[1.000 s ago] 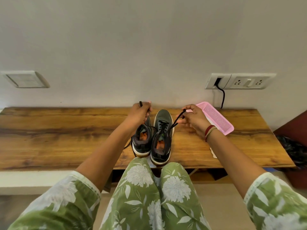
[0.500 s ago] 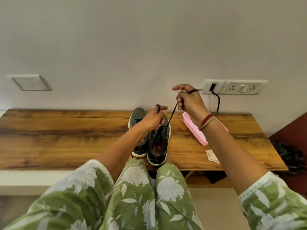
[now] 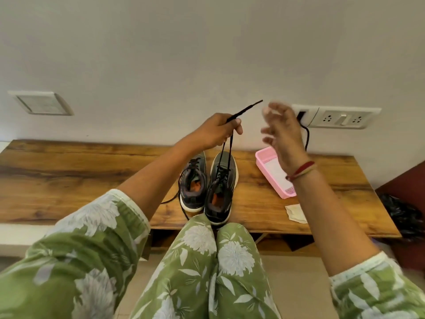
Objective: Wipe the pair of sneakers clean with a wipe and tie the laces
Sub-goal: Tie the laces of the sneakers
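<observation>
- Raised and opened since previous frame: right hand [image 3: 284, 137], fingers spread, holding nothing.
- Pinched in left hand [image 3: 216, 132]: laces [image 3: 245, 110], drawn up from sneaker [image 3: 222, 183] on desk [image 3: 69, 171].

Sneakers [image 3: 230, 171] stood side by side on table [image 3: 69, 176], near edge. Basket [image 3: 264, 155] lay right; wipe [image 3: 295, 212] nearer.

Left hand [image 3: 218, 131] is raised over the table [image 3: 69, 176], gripping both laces [image 3: 245, 110] of the sneaker [image 3: 222, 187] nearer the pink basket [image 3: 266, 157]. The strands run down to its eyelets and one tip pokes up-right. Right hand [image 3: 284, 134] is blurred, fingers spread, holding nothing, in front of the wall socket [image 3: 340, 117]. The second sneaker [image 3: 193, 183] sits just beside the first, its lace trailing loose on the table. A wipe [image 3: 295, 212] lies near the front edge, near the basket.
</observation>
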### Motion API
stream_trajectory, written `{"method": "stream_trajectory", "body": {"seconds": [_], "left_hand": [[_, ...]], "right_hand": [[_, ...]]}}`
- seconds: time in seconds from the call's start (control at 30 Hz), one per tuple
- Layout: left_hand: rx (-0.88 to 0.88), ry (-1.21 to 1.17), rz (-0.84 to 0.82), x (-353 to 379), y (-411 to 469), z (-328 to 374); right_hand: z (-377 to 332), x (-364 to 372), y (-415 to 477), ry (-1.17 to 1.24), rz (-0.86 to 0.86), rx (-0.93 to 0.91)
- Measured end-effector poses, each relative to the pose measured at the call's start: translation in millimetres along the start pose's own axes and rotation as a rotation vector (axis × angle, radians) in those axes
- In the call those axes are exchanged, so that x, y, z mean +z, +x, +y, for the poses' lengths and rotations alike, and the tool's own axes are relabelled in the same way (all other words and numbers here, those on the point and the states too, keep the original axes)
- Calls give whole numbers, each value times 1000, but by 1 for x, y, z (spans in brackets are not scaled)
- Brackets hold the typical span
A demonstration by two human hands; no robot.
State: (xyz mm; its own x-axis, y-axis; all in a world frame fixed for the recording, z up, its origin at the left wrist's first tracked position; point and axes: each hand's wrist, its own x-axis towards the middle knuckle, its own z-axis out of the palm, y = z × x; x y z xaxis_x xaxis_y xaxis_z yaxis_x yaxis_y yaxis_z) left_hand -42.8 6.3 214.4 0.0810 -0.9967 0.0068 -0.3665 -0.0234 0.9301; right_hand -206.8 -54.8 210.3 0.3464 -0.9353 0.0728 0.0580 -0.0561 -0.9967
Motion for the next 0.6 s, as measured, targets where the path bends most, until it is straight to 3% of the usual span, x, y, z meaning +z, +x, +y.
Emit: {"method": "stream_trajectory", "body": {"seconds": [0.17,0.3,0.47,0.6], "left_hand": [[-2,-58,-36,-10,2,0],[14,-36,-50,-15,-2,-2],[10,-51,1,-20,-5,-9],[28,-97,125,-33,-12,-10]], "right_hand": [[123,15,-10,-749,-426,295],[173,35,-16,-1079,-432,296],[205,49,-24,-1070,-289,397],[213,47,-28,-978,-237,322]]}}
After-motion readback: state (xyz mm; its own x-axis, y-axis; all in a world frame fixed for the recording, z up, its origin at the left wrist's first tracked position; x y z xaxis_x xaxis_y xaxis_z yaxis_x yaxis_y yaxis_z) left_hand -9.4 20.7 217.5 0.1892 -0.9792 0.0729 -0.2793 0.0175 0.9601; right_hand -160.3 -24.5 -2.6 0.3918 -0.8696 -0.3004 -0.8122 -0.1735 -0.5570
